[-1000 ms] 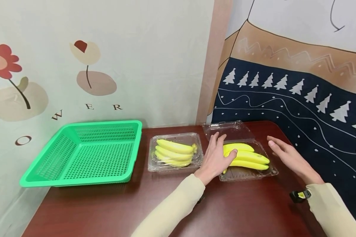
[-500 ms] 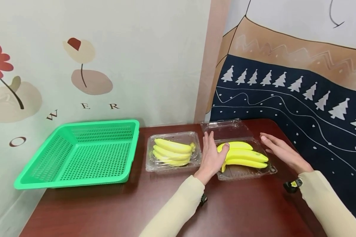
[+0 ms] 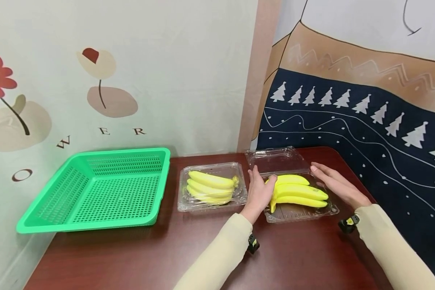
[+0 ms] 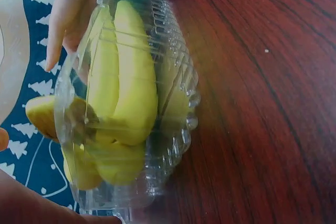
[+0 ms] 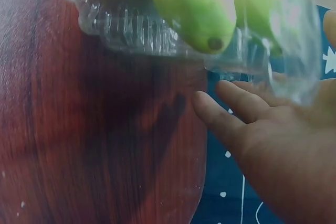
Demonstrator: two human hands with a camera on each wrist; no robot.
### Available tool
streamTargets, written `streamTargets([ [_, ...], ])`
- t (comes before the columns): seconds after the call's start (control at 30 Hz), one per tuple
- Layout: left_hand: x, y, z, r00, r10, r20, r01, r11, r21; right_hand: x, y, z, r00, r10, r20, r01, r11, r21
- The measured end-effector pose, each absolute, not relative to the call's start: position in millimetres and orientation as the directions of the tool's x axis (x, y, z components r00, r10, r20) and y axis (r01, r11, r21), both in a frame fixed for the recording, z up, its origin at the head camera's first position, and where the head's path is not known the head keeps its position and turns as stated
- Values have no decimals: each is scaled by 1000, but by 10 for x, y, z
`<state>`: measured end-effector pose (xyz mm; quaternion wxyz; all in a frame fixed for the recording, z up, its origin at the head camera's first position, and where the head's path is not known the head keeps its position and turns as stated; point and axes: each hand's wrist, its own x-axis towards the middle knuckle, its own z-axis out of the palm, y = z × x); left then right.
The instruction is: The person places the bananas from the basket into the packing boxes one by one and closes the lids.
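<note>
A clear plastic clamshell box [image 3: 293, 215] lies with its lid [image 3: 277, 163] folded back toward the wall. In it rests a bunch of yellow bananas [image 3: 302, 192], the stem end on the left. My left hand [image 3: 257, 195] stands along the box's left side, fingers extended, the thumb overlapping the bananas in the head view. At the right side is my right hand [image 3: 335, 183], its fingers extended by the box edge. In the right wrist view the right hand [image 5: 289, 145] has its fingers straight and slightly spread, just beside the box wall.
Left of my left hand sits another clear clamshell box [image 3: 183, 205], its lid down over a second banana bunch [image 3: 210, 187]. A green perforated basket [image 3: 94, 224] stands at the far left of the dark red table [image 3: 293, 253]. Printed wall cloths rise close behind.
My right hand has moved left, up to the box's right side. My left hand has drawn back from over the bananas to the box's left side.
</note>
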<state>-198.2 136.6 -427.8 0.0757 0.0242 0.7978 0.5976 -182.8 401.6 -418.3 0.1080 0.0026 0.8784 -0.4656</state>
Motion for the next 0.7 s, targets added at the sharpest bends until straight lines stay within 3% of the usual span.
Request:
streamTargets([
  [0.7,-2052,1333,-4241,-989,102,-106,-90,145,985,-1789,3995,-4192,-986,-62,-154,99,528,-844],
])
